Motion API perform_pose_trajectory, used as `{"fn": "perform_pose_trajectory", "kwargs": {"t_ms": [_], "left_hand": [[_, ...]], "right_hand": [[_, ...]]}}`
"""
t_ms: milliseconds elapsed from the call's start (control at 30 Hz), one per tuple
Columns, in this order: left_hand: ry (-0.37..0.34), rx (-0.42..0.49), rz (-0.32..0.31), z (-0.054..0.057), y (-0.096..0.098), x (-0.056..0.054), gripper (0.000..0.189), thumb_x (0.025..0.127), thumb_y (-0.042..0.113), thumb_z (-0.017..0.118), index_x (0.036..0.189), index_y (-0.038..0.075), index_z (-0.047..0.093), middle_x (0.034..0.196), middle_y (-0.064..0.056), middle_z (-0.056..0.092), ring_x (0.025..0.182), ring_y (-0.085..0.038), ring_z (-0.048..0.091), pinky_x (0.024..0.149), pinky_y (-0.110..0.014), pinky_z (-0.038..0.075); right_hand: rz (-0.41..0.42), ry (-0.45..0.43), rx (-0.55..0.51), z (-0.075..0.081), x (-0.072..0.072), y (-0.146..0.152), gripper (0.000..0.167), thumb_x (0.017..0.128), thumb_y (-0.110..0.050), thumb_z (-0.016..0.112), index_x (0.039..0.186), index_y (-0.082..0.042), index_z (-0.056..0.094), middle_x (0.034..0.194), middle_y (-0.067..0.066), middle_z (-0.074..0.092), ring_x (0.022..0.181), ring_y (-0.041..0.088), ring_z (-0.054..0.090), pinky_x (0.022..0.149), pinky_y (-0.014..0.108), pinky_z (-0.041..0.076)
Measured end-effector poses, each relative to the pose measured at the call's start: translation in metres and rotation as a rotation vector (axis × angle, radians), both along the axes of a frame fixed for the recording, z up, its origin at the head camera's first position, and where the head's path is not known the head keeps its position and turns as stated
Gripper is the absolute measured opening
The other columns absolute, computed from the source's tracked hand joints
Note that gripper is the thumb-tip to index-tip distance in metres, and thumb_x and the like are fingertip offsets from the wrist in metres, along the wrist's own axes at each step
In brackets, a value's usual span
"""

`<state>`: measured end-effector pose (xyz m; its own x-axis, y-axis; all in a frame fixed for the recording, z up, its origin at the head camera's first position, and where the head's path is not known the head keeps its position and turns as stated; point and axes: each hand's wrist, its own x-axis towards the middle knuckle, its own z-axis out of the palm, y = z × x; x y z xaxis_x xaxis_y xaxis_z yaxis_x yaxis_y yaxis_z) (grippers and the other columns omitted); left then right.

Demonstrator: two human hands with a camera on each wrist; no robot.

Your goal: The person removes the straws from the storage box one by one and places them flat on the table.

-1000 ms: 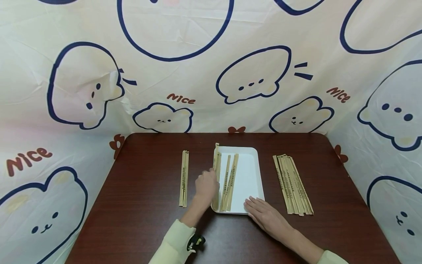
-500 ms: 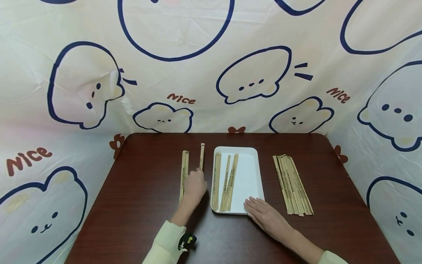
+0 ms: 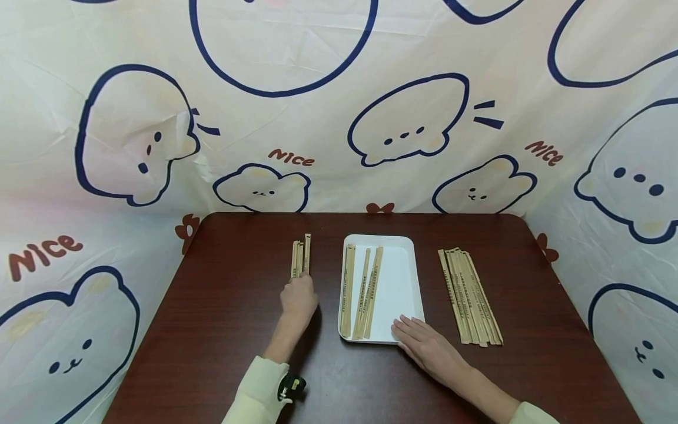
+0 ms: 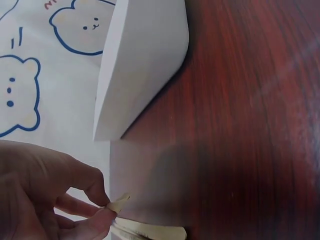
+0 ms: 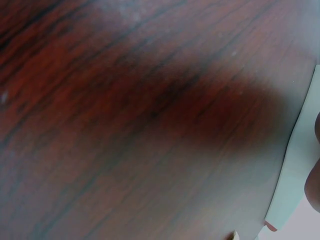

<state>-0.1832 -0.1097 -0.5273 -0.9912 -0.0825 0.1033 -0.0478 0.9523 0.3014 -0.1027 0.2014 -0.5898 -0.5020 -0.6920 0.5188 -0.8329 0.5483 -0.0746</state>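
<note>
My left hand [image 3: 299,300] pinches a slim paper-wrapped pair of chopsticks [image 3: 307,250] over the right side of a small left-hand pile of the same wrapped chopsticks [image 3: 296,259]. In the left wrist view, thumb and finger grip the near end of the held wrapper [image 4: 120,203], just above the pile's ends [image 4: 155,231]. Several more wrapped chopsticks [image 3: 348,291] lie lengthwise in the left half of a white tray [image 3: 402,271]. The right hand [image 3: 429,350] rests with fairly straight fingers on the tray's near right corner; its fingertips [image 5: 313,186] show at the tray wall in the right wrist view.
A larger fanned pile of wrapped chopsticks [image 3: 470,297] lies on the brown table [image 3: 222,330] right of the tray. A patterned cloth [image 3: 328,118] hangs behind the table and along both sides. The left wrist carries a black device [image 3: 291,387].
The left hand has carried one wrapped pair of chopsticks from the tray's left edge leftward to the left pile. The right hand has stayed at the tray corner.
</note>
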Motion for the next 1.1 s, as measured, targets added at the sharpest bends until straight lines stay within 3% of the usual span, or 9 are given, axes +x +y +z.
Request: {"fn": "perform_pose_trajectory", "kwargs": {"t_ms": [367, 733, 1100], "left_hand": [[-0.077, -0.003, 0.024, -0.006, -0.01, -0.001, 0.014, 0.082, 0.0, 0.065, 0.091, -0.011, 0.062, 0.074, -0.029, 0.061, 0.072, -0.045, 0.067, 0.055, -0.051, 0.057], [-0.055, -0.006, 0.042, -0.015, -0.014, -0.003, 0.016, 0.084, -0.001, 0.064, 0.094, -0.013, 0.061, 0.075, -0.03, 0.061, 0.069, -0.044, 0.067, 0.053, -0.051, 0.056], [-0.056, -0.014, 0.05, -0.017, -0.016, -0.003, 0.01, 0.085, -0.001, 0.062, 0.089, -0.01, 0.059, 0.073, -0.029, 0.06, 0.07, -0.044, 0.067, 0.054, -0.052, 0.056]], "right_hand": [[-0.006, 0.0, 0.012, -0.002, 0.0, 0.001, 0.049, 0.111, -0.028, 0.031, 0.128, 0.003, 0.064, 0.129, 0.017, 0.064, 0.119, 0.032, 0.061, 0.097, 0.049, 0.05], [0.002, -0.005, 0.005, -0.002, 0.0, 0.001, 0.046, 0.111, -0.027, 0.034, 0.129, 0.003, 0.063, 0.129, 0.017, 0.064, 0.12, 0.033, 0.06, 0.097, 0.049, 0.049], [-0.005, 0.006, 0.011, -0.001, 0.0, 0.0, 0.047, 0.111, -0.027, 0.033, 0.128, 0.004, 0.064, 0.129, 0.018, 0.064, 0.119, 0.033, 0.061, 0.097, 0.05, 0.049]]}}
